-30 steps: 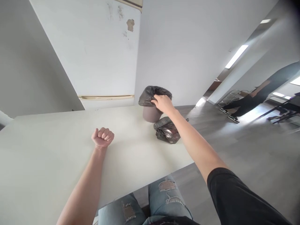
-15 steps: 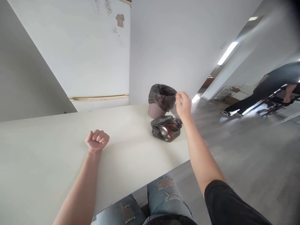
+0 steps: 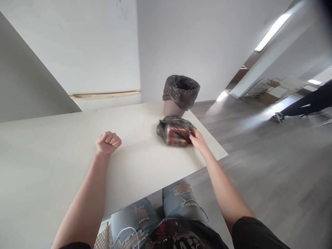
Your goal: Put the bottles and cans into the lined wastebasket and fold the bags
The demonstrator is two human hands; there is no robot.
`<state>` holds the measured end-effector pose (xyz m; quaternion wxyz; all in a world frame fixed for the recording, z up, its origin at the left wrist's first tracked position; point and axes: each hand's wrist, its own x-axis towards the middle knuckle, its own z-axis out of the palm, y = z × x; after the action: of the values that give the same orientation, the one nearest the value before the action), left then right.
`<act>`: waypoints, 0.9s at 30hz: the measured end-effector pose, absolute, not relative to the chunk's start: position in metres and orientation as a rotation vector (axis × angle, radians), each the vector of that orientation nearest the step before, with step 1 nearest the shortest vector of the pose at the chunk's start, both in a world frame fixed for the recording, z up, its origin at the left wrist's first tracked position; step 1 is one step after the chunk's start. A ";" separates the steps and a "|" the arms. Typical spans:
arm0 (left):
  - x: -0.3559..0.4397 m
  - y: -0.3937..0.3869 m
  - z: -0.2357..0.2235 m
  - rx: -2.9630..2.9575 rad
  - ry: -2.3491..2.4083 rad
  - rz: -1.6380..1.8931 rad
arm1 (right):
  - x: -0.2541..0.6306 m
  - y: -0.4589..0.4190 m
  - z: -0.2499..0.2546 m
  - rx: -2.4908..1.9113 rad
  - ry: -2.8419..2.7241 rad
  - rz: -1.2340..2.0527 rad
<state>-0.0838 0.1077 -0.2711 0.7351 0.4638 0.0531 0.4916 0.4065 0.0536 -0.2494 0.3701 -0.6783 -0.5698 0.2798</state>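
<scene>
My left hand (image 3: 108, 142) rests on the white table in a closed fist, with nothing to be seen in it. My right hand (image 3: 197, 139) has its fingers closed on the right end of a black plastic bag (image 3: 163, 130). Through the thin plastic a red and gold drink can (image 3: 176, 135) shows, slightly blurred. Right behind the bag stands a mauve trash bin (image 3: 172, 108), its top covered by a black liner (image 3: 173, 87) folded over the rim. The inside of the bin is dark.
The white table (image 3: 137, 173) ends at a corner on the right, with grey floor (image 3: 259, 173) beyond. A white fridge (image 3: 103, 52) stands behind the table. At far right a person's leg (image 3: 306, 102) shows near a wire rack (image 3: 256, 88).
My right hand has come down from beside the bin's rim and taken hold of the bag's right end. The bag has turned, showing the can's side. My left fist stays in place.
</scene>
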 end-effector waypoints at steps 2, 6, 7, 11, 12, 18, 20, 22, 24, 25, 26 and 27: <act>-0.078 0.105 -0.270 1.037 0.243 1.068 | 0.369 0.042 -0.251 -1.605 -1.474 1.004; -0.069 0.099 -0.261 1.094 0.445 1.124 | 0.303 0.041 -0.229 -1.194 -1.894 1.378; -0.066 0.098 -0.259 1.095 0.485 1.179 | 0.291 0.047 -0.221 -1.091 -2.034 1.417; -0.053 0.098 -0.254 1.171 0.686 1.434 | 0.247 0.085 -0.199 -0.775 -2.371 1.440; -0.050 0.100 -0.255 1.206 0.751 1.485 | 0.236 0.096 -0.200 -0.721 -2.408 1.411; -0.045 0.104 -0.270 1.403 0.980 1.574 | 0.200 0.120 -0.231 -0.620 -2.027 1.331; -0.045 0.102 -0.269 1.545 1.037 1.587 | 0.204 0.117 -0.239 -0.596 -1.906 1.246; -0.042 0.099 -0.268 1.836 1.107 1.597 | 0.211 0.116 -0.244 -0.558 -1.873 1.164; -0.039 0.098 -0.268 2.207 1.128 1.536 | 0.216 0.116 -0.246 -0.511 -1.862 1.148; -0.038 0.098 -0.269 2.357 1.120 1.484 | 0.217 0.117 -0.247 -0.493 -1.848 1.162; -0.037 0.099 -0.270 2.450 1.111 1.441 | 0.217 0.118 -0.249 -0.481 -1.838 1.188; -0.036 0.100 -0.271 2.499 1.118 1.423 | 0.217 0.119 -0.250 -0.481 -1.835 1.210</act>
<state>-0.0358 0.1003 -0.2711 0.0281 0.8096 0.3621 0.4612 0.2170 0.1193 -0.2504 0.4310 -0.1929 -0.7358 0.4854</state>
